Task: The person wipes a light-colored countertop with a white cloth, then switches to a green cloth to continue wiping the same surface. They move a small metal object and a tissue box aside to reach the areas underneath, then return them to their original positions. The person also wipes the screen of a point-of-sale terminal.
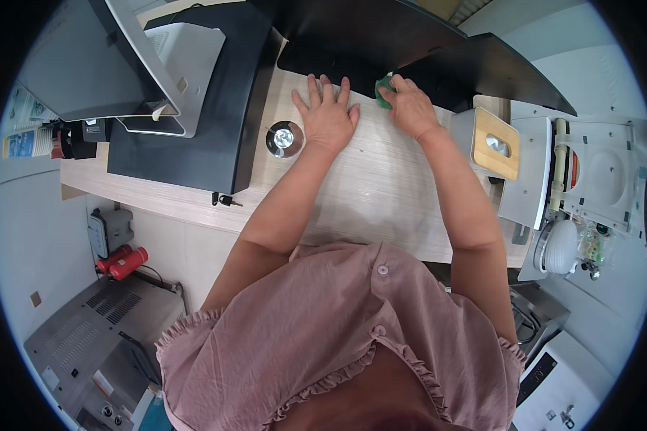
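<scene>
My right hand presses a green cloth down near the back of a light wood-grain counter, where a black panel base begins. Most of the cloth is hidden under my fingers. To its left, my left hand lies flat, palm down, fingers spread, its fingertips at the edge of the black base. It holds nothing. A small round shiny object with a dark rim sits on the counter just left of my left wrist. Beside my right forearm stands a tissue box with a wooden lid.
A monitor terminal rests on a black box at left, with keys by its front edge. Black upright panels border the back. White bowls or lids are stacked at right. Red fire extinguishers stand below left.
</scene>
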Available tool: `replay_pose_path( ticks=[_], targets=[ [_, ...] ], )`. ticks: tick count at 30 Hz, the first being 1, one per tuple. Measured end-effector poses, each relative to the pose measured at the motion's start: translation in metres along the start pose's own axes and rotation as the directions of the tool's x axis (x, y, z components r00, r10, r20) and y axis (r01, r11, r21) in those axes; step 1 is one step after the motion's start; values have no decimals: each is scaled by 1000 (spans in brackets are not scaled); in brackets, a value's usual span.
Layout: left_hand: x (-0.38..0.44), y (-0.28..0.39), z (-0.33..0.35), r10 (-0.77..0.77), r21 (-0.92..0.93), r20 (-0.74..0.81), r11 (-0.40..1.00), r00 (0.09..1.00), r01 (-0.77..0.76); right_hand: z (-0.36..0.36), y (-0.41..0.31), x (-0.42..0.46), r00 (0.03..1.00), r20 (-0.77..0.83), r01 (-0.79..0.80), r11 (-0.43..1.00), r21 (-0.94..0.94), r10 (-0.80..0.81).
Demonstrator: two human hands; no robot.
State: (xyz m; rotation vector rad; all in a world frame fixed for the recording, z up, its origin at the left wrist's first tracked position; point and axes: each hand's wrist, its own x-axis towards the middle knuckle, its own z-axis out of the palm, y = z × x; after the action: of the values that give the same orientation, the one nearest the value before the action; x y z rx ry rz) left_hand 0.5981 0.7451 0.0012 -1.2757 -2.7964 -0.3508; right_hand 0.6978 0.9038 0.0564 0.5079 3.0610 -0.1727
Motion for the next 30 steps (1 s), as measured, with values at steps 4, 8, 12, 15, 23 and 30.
replay_pose_path(
  ticks=[4, 8, 12, 15, 23, 30],
  targets=[
    [1, -1, -1, -8, 5, 14, 1000, 1000, 8, 2, -9, -17, 999, 33, -13, 973, 230, 5],
    [1, 0, -1, -8, -10, -1, 1000, 1000, 8, 13, -12, -31, 993, -20, -90, 858, 506, 116],
    [0, -1, 0, -14, -20, 1, 1000, 1000, 14, 11, -20, -28, 913, -201, -216, 837, 502, 356],
    [0, -1, 0, -17, -25, 8, 1000, 1000, 17, 20, -18, -18, 892, -287, -222, 891, 396, 349],
    [0, 0, -1, -17, -9, 19, 1000, 1000, 17, 13, -21, 8, 931, -83, -348, 934, 84, 355],
    [0, 1, -1, -20, -12, 36, 1000, 999, 20, 11, -19, 1, 922, -21, -366, 890, 271, 386]
  ],
)
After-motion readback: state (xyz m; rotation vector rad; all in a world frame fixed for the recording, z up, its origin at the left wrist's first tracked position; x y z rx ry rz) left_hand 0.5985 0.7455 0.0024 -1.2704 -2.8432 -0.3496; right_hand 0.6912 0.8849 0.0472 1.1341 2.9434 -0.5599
